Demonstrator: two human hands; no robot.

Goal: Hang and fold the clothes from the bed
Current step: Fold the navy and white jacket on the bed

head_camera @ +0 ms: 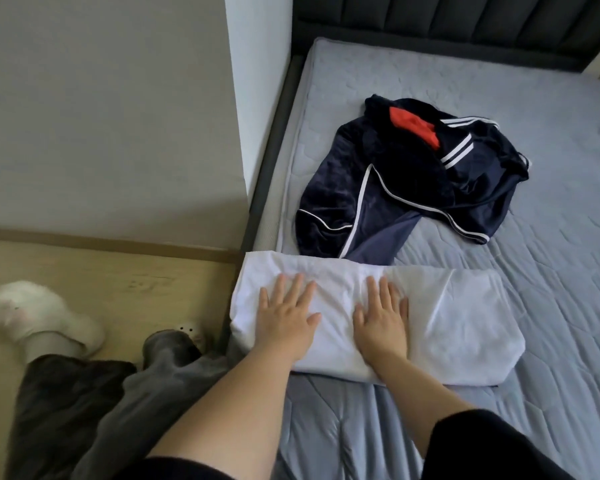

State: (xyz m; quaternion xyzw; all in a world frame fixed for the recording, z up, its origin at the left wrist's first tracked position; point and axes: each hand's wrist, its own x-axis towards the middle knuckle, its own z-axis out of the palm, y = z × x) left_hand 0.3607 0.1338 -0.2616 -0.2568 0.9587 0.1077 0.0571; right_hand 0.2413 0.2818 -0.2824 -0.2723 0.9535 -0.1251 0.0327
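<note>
A folded white garment (465, 317) lies across the near left edge of the bed (551, 271). My left hand (286, 315) presses flat on its left part, fingers straight and spread. My right hand (381, 317) presses flat on its middle, fingers straight too. Behind the white garment lies a heap of dark navy clothes with white stripes (395, 181), crumpled, with a red-orange piece (413, 128) showing at its top. The navy heap's near end touches the white garment's far edge.
The bed has a grey-blue quilted cover and a dark padded headboard (465, 19). A wall (101, 116) stands left of the bed over a wooden floor (118, 282). My legs in grey trousers and white slippers (45, 317) are on the floor.
</note>
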